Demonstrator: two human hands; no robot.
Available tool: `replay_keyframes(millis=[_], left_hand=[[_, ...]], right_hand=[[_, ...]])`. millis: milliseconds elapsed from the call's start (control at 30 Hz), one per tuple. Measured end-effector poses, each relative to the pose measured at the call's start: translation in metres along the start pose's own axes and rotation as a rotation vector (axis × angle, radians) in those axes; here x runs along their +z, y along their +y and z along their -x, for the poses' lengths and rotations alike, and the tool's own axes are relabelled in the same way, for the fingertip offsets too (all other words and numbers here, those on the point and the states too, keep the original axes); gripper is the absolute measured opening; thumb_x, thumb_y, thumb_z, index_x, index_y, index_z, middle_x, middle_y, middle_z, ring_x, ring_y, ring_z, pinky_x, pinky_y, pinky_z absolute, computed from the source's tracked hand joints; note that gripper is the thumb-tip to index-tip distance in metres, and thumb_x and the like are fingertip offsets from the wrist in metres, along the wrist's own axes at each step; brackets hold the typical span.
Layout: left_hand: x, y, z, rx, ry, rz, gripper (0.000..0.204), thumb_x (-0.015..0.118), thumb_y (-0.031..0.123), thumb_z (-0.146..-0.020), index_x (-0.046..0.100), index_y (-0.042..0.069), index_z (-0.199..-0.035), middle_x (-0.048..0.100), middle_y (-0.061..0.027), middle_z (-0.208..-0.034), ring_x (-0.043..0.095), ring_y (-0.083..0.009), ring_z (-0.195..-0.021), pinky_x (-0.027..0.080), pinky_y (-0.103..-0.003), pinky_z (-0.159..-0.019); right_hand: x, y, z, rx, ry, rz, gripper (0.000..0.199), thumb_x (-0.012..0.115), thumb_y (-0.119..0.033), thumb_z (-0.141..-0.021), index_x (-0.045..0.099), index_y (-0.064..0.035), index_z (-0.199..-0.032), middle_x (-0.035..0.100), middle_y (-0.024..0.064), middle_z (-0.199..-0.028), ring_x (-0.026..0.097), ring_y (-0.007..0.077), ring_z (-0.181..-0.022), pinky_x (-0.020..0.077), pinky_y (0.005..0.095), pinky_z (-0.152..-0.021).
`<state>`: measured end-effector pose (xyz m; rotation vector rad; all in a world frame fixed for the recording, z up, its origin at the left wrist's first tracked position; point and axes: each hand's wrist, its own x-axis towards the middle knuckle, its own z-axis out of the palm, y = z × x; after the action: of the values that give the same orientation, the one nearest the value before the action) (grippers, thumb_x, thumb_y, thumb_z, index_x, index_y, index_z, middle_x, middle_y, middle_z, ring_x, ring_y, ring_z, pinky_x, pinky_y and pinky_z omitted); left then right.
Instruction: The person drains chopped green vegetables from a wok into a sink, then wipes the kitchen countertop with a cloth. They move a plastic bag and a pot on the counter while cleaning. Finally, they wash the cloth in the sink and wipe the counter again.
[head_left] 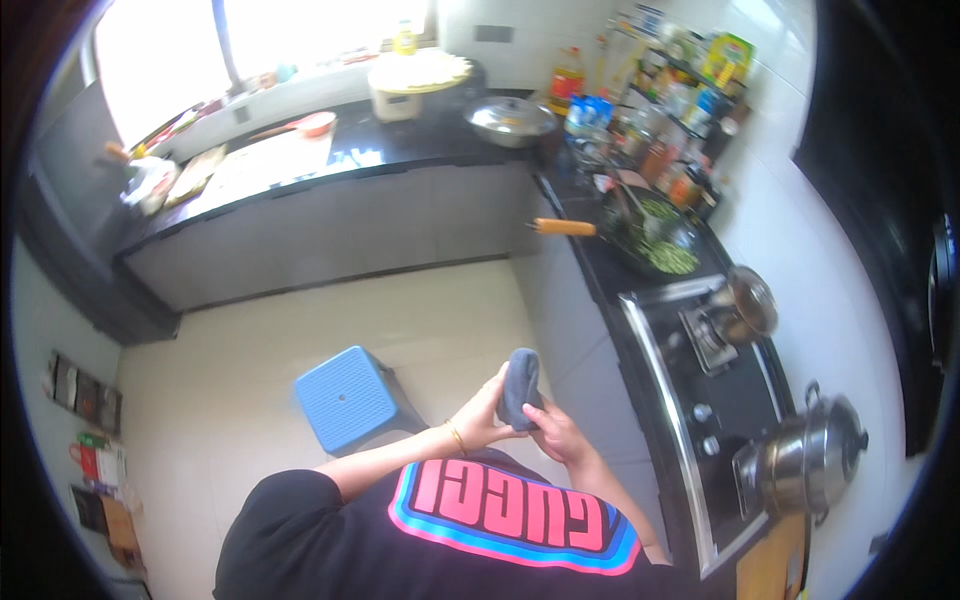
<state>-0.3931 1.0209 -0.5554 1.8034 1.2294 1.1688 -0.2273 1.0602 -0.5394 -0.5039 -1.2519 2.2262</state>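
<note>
In front of my chest, both hands hold a grey folded cloth (520,385) upright. My left hand (487,408) wraps its left side, with a thin gold-coloured bangle (455,436) on that wrist. From the right, my right hand (557,430) is closed on the cloth's lower edge, thumb pressed against it. Some of the fingers are hidden behind the cloth. To the left of my hands a blue plastic stool (345,398) stands on the floor.
On the right counter are a wok (625,225) with chopped greens and a wooden handle, a gas hob (690,385) and a steel steamer pot (815,460). A lidded pan (510,120), a rice cooker (395,103) and bottles (567,78) line the far counter and corner.
</note>
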Motion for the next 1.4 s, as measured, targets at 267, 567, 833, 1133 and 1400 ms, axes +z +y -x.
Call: replay_keyframes(millis=[267,567,833,1133,1400], left_hand=[[-0.103,-0.049,0.051,-0.304,0.348,0.442,0.082,0.06,0.026,-0.082,0.006,0.0,-0.14,0.024,-0.0167,-0.14,0.023,-0.0235,-0.13,0.024,-0.033,-0.104],[-0.114,-0.053,0.008,-0.414,0.625,0.428,0.057,0.055,0.007,-0.077,0.033,0.002,-0.129,0.048,-0.0097,-0.117,0.046,-0.0158,-0.108,0.039,-0.029,-0.091],[-0.113,-0.073,0.006,-0.527,0.891,0.352,0.029,0.054,0.01,-0.077,0.047,0.003,-0.105,0.053,-0.0044,-0.09,0.05,-0.0103,-0.081,0.043,-0.023,-0.073],[-0.118,-0.036,-0.008,-0.623,0.804,0.282,0.036,0.064,0.017,-0.08,0.048,0.003,-0.109,0.057,-0.0024,-0.097,0.052,-0.0109,-0.091,0.042,-0.024,-0.084],[-0.14,-0.077,-0.039,-0.528,0.988,0.413,0.032,0.062,0.015,-0.083,0.051,0.001,-0.109,0.06,-0.0046,-0.1,0.055,-0.0116,-0.09,0.045,-0.025,-0.08]], right_hand=[[0.042,0.028,-0.137,0.327,-0.299,0.083,0.046,0.041,-0.019,-0.092,0.03,0.0,-0.133,0.047,0.0078,-0.121,0.046,0.0165,-0.109,0.036,0.0315,-0.093],[0.016,-0.011,-0.197,0.235,-0.368,0.259,0.032,0.044,-0.018,-0.091,0.048,0.0005,-0.117,0.057,0.0051,-0.101,0.054,0.0124,-0.09,0.0431,0.0275,-0.081],[-0.025,-0.04,-0.219,0.128,-0.133,0.302,0.018,0.052,-0.005,-0.083,0.053,0.0002,-0.1,0.058,0.0028,-0.088,0.054,0.0075,-0.08,0.0438,0.0213,-0.072],[-0.043,-0.035,-0.242,0.153,-0.109,0.3,0.012,0.058,-0.013,-0.084,0.055,-0.0013,-0.088,0.056,-0.0011,-0.076,0.051,0.0055,-0.07,0.0421,0.0199,-0.063],[-0.065,-0.051,-0.251,-0.035,-0.069,0.539,0.02,0.062,-0.016,-0.081,0.056,-0.0003,-0.093,0.06,0.0034,-0.08,0.055,0.0086,-0.073,0.0452,0.024,-0.065]])
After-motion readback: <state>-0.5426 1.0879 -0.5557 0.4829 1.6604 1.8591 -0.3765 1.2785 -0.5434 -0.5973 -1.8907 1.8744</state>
